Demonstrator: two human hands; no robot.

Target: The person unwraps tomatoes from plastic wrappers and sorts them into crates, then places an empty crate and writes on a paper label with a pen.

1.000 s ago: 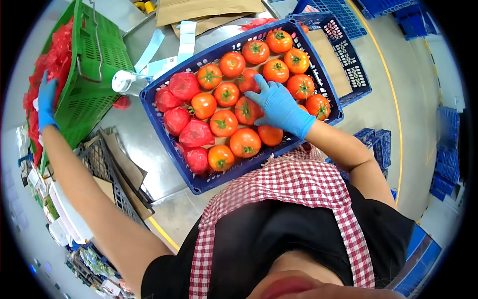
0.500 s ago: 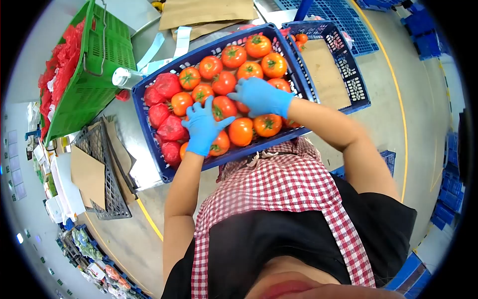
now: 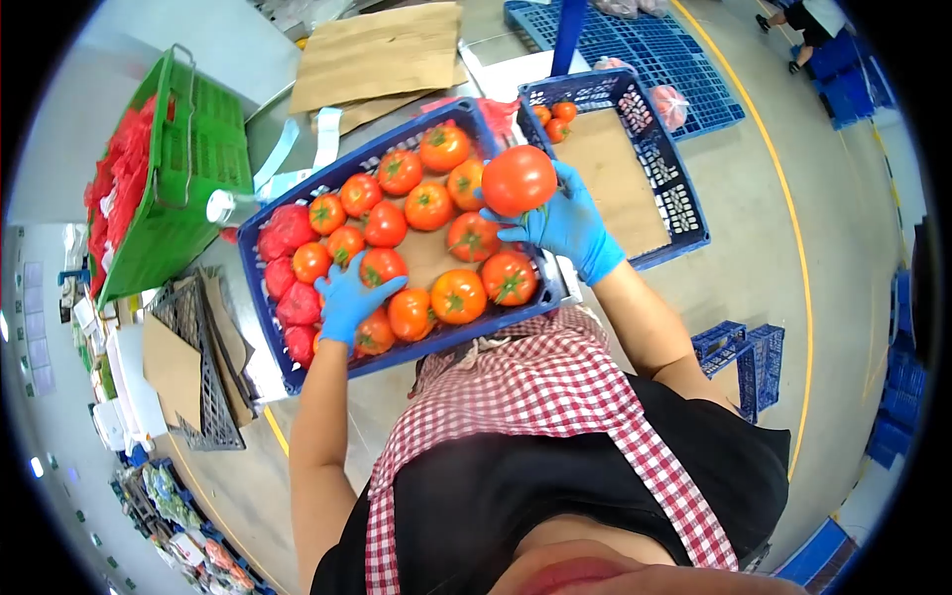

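Observation:
A large red tomato (image 3: 519, 180) is gripped in my right hand (image 3: 573, 230), raised above the right end of a blue crate (image 3: 260, 327). Blue gloves cover both hands. My left hand (image 3: 349, 302) lies with fingers spread over the tomatoes near the crate's front left, touching a red tomato (image 3: 383, 266). Several loose tomatoes fill much of the crate, and brown cardboard (image 3: 426, 256) shows between them. Along its left end sit several tomatoes in red wrapping (image 3: 287, 229).
To the right, a second blue crate (image 3: 684, 203) has a cardboard liner and a few small tomatoes (image 3: 557, 129). A green crate (image 3: 213, 149) with red netting stands left. Flat cardboard (image 3: 377, 55) lies behind. A person (image 3: 808, 25) is at the far right.
My right hand has lifted a tomato out and moved right with it, exposing cardboard beneath. My left hand stays over the tomatoes. The whole view has shifted a little.

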